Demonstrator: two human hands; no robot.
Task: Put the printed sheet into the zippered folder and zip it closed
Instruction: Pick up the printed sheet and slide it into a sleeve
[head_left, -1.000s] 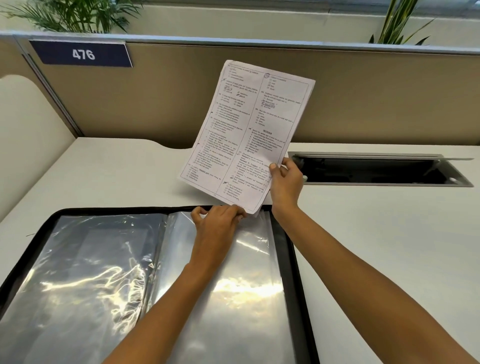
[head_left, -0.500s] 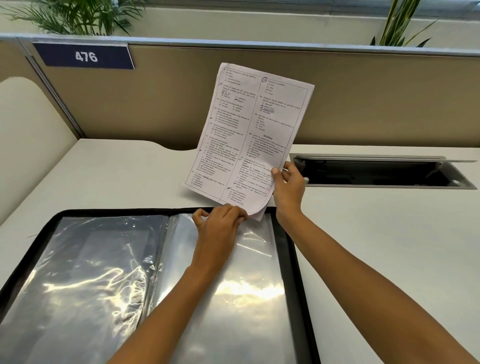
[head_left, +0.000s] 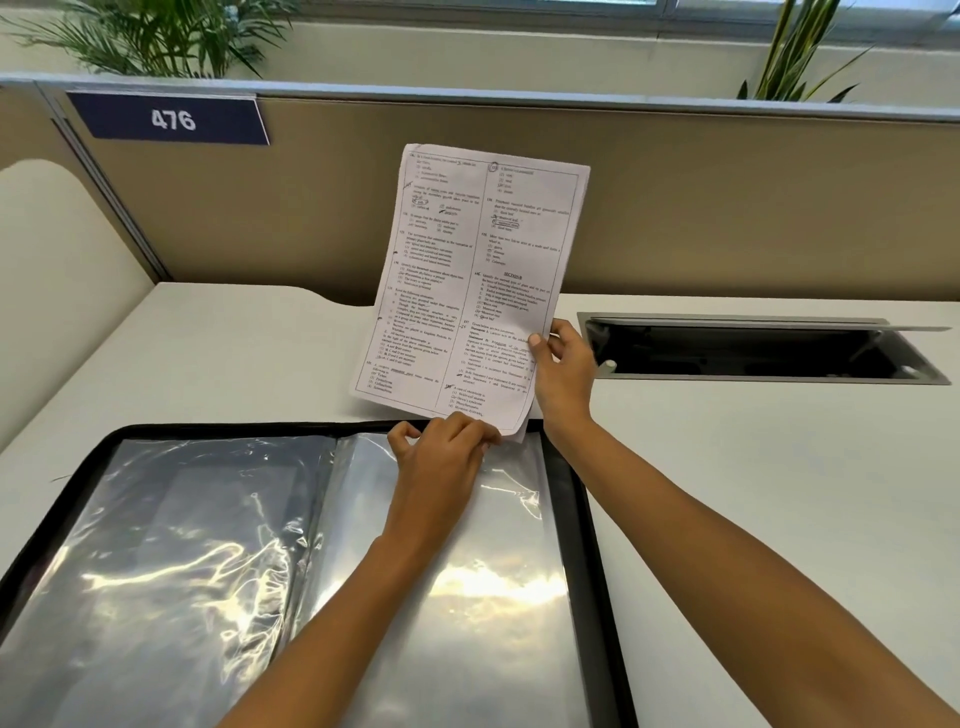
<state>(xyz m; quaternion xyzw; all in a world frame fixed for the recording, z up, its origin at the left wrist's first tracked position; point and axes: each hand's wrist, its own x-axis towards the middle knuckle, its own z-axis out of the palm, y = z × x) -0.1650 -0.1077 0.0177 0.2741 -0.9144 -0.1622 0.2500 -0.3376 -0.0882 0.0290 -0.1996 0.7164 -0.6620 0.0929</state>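
Note:
The black zippered folder (head_left: 587, 519) lies open on the desk, showing shiny clear plastic sleeves (head_left: 176, 551) on both sides. The printed sheet (head_left: 467, 280) stands nearly upright above the folder's far edge, its lower right corner curling at the top of the right-hand sleeve. My right hand (head_left: 563, 374) grips the sheet by its lower right edge. My left hand (head_left: 441, 457) rests on the top edge of the right sleeve with fingers pinched together on the plastic, just under the sheet's bottom edge.
A tan partition (head_left: 727, 208) with a blue "476" sign (head_left: 171, 120) backs the white desk (head_left: 779, 493). An open cable tray (head_left: 753, 351) is sunk into the desk right of the sheet. Plants (head_left: 171, 36) stand behind the partition.
The sheet has turned more upright and dropped slightly, its bottom corner now curling against the sleeve's top edge. My left hand stays pinched at the sleeve opening.

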